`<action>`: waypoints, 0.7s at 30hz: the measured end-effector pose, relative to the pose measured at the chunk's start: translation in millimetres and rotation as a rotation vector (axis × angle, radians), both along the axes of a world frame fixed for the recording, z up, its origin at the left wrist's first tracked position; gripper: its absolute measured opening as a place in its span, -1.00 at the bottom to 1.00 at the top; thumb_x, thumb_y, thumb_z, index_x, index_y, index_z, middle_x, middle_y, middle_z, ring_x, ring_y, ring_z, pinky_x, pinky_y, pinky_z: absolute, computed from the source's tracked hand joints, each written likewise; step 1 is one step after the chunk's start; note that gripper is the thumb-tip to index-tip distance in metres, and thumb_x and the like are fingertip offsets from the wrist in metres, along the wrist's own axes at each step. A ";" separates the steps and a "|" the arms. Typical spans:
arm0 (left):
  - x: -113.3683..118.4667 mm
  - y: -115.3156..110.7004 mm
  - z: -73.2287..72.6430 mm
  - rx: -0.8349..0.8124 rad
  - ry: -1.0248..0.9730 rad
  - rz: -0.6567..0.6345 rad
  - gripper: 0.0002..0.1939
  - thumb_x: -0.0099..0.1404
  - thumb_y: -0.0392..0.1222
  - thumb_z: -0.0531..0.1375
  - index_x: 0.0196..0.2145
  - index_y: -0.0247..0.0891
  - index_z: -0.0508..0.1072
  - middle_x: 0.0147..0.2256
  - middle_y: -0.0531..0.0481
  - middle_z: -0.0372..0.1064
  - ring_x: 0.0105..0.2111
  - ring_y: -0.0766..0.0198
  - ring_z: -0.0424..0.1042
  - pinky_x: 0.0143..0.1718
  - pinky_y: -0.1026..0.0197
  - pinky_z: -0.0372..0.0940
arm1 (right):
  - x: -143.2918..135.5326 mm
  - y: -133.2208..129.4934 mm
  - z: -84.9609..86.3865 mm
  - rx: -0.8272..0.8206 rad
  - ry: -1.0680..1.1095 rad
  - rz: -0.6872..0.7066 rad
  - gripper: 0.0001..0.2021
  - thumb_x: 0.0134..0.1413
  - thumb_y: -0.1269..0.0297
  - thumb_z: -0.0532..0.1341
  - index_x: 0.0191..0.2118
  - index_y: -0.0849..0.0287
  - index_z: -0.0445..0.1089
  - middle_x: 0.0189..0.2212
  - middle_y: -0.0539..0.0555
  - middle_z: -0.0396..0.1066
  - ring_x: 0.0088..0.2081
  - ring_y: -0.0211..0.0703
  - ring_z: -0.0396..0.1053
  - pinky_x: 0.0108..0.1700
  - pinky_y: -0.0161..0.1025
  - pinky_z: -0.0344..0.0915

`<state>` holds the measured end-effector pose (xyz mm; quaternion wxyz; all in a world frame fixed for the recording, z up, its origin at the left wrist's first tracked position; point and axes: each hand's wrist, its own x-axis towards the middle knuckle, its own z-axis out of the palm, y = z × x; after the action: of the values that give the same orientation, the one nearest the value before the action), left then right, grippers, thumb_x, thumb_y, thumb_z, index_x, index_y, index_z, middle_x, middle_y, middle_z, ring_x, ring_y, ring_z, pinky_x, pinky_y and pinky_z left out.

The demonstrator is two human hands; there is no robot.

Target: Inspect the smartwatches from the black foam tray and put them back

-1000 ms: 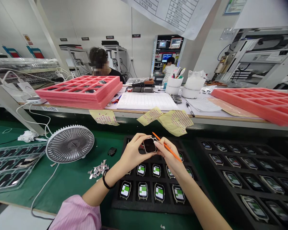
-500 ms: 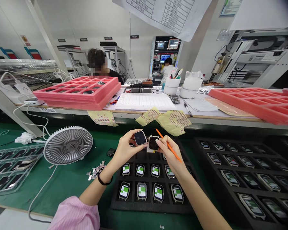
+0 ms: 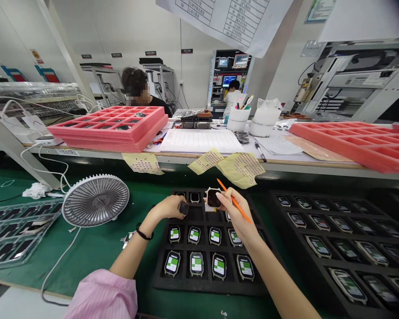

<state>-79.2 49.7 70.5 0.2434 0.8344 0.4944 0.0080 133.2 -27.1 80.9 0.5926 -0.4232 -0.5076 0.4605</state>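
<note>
My left hand [image 3: 169, 207] is closed on a dark-screened smartwatch [image 3: 183, 208], held low over the back left of a black foam tray [image 3: 159, 280]. My right hand [image 3: 235, 212] grips a second smartwatch [image 3: 213, 198], its screen dark and its frame pale. An orange pointed stick [image 3: 242, 209] lies slantwise in the same hand, tip up and to the left. Beneath that watch a white piece with some yellow partly shows. In the tray's front rows sit several smartwatches [image 3: 196, 264] with green-and-white lit screens. One dark-screened smartwatch [image 3: 194, 197] rests in the back row.
A round fan [image 3: 95, 201] stands at left, near clear trays [image 3: 9, 235] of dark parts. More watches fill a second black tray [image 3: 319, 248] at right. Pink foam trays [image 3: 146, 137] [image 3: 369, 155] and a paper form [image 3: 202, 141] lie on the shelf. Beyond it, a person [image 3: 136, 88] sits.
My left hand has moved down and left with its watch, away from the other watch and over the tray's back left. My right hand has hardly moved.
</note>
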 end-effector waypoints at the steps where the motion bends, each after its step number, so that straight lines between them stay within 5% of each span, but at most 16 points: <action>1: -0.8 4.9 -5.0 -0.010 0.068 0.001 -0.53 -0.13 -0.27 0.34 -0.17 -0.28 0.47 -0.39 -0.01 0.47 -0.36 0.11 0.46 -0.42 0.27 0.26 | 0.1 -0.9 1.0 0.002 -0.011 0.004 -0.57 0.02 0.00 0.26 -0.53 0.11 0.02 -0.56 -0.07 0.11 -0.51 -0.26 0.21 -0.36 -0.23 0.33; 9: -4.4 7.8 -14.0 0.059 0.140 0.016 -0.53 -0.12 -0.16 0.37 -0.18 -0.22 0.47 -0.08 -0.14 0.36 -0.02 -0.04 0.33 -0.22 0.23 0.27 | -0.5 4.6 -6.2 0.031 -0.037 -0.014 -0.53 -0.02 -0.08 0.26 -0.54 0.11 0.01 -0.57 -0.06 0.17 -0.50 -0.23 0.27 -0.41 -0.26 0.27; 15: -3.8 0.2 2.6 0.114 0.093 0.038 -0.83 0.06 -0.18 0.28 -0.37 -0.25 0.42 -0.28 -0.05 0.39 -0.26 0.11 0.41 -0.33 0.24 0.26 | -1.7 4.9 -9.5 0.029 -0.045 -0.013 -0.54 0.00 -0.06 0.25 -0.53 0.10 0.00 -0.59 -0.06 0.16 -0.50 -0.21 0.26 -0.41 -0.26 0.23; 18: 4.6 -13.1 19.8 0.200 -0.260 0.074 -0.78 0.32 -0.05 0.07 -0.30 -0.24 0.38 -0.28 -0.02 0.40 -0.28 0.22 0.41 -0.31 0.26 0.27 | -4.9 4.7 -10.3 0.030 -0.043 0.012 -0.55 0.03 -0.03 0.24 -0.53 0.10 -0.01 -0.59 -0.07 0.13 -0.51 -0.23 0.21 -0.42 -0.27 0.20; 21: 15.9 -31.4 33.9 0.200 -0.690 0.080 -0.72 0.34 0.02 0.05 -0.29 -0.25 0.39 -0.33 -0.01 0.40 -0.34 0.27 0.40 -0.37 0.29 0.28 | -9.7 4.0 -11.7 0.040 -0.049 0.054 -0.56 0.06 0.01 0.23 -0.54 0.11 -0.03 -0.59 -0.09 0.08 -0.52 -0.26 0.14 -0.40 -0.28 0.14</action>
<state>-63.2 18.3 104.4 0.3126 0.7824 0.4120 0.3469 123.5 -23.1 69.2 0.5755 -0.4088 -0.5423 0.4557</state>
